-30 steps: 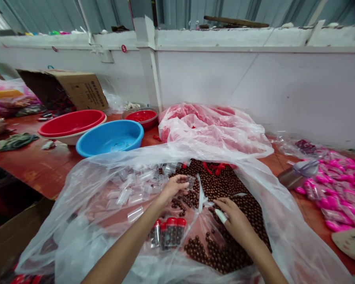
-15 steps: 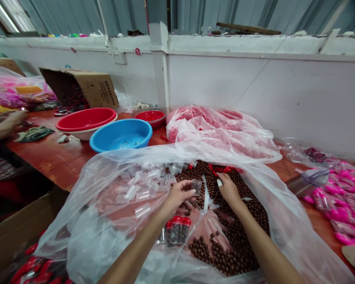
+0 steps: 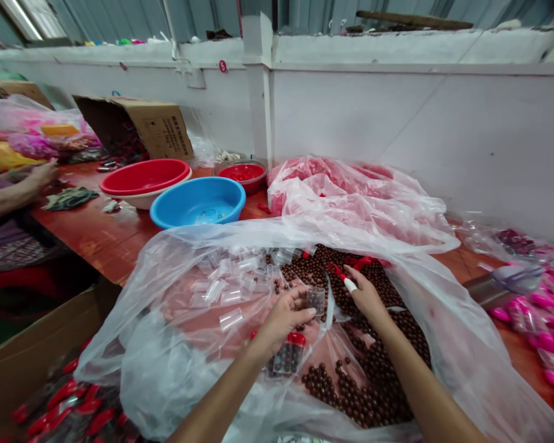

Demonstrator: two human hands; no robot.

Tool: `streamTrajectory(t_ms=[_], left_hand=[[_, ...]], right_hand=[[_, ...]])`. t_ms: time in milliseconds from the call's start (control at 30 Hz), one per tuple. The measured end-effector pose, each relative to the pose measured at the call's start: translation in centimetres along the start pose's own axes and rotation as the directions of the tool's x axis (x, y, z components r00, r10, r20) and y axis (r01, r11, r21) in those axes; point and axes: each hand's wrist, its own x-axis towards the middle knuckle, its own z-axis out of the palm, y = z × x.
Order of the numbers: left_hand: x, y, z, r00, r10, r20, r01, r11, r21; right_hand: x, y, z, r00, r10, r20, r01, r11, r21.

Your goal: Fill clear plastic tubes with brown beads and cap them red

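My left hand (image 3: 286,317) pinches a small clear plastic container (image 3: 316,301) above the heap of brown beads (image 3: 299,269). My right hand (image 3: 368,300) is over the beads, a white wrap (image 3: 350,285) on one finger. Its fingertips are closed on a red looped plastic piece (image 3: 336,271). More red pieces (image 3: 363,263) lie just beyond that hand. To the left are several empty clear containers (image 3: 230,295) on the plastic sheet (image 3: 166,332). Below my left hand stand bead-filled containers (image 3: 288,357) with red tops, partly hidden by it.
Behind the sheet stand a blue basin (image 3: 198,203), a red basin (image 3: 142,175) and a bag of red pieces (image 3: 350,184). A cardboard box (image 3: 27,332) with red-topped items is at lower left. Pink packets (image 3: 544,307) lie right. Another person's hand (image 3: 41,175) shows far left.
The view has shifted, moving the scene slightly right. My right hand now has the red looped piece at its fingertips. My left hand still holds the clear container, now turned more upright and covering more filled ones.
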Motion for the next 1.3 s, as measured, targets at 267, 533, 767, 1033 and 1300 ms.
streamTrajectory(t_ms=[267, 533, 767, 1033, 1300], left_hand=[[0.1, -0.9, 0.4, 0.998, -0.001, 0.069, 0.002, 1.0, -0.015], [-0.4, -1.9, 0.2, 0.995, -0.028, 0.099, 0.029, 1.0, -0.006], [-1.5, -2.5, 0.6, 0.981, -0.037, 0.191, 0.042, 0.999, -0.023], [-1.8, -3.3, 1.3, 0.989, 0.026, 0.144, -0.046, 0.99, 0.135], [-2.2, -3.3, 1.1, 0.988, 0.009, 0.152, -0.034, 0.985, 0.169]], right_hand=[[-6.1, -2.3, -1.7, 0.949, 0.193, 0.25, -0.31, 0.717, 0.624], [-9.3, -1.8, -1.6, 0.999, -0.049, -0.023, 0.048, 0.999, -0.023], [-11.1, -3.6, -1.6, 0.984, -0.163, -0.07, 0.151, 0.977, -0.153], [-12.6, -4.3, -1.1, 0.982, -0.178, 0.056, 0.171, 0.979, 0.107], [-13.5, -3.9, -2.1, 0.961, -0.228, 0.158, 0.219, 0.973, 0.074]])
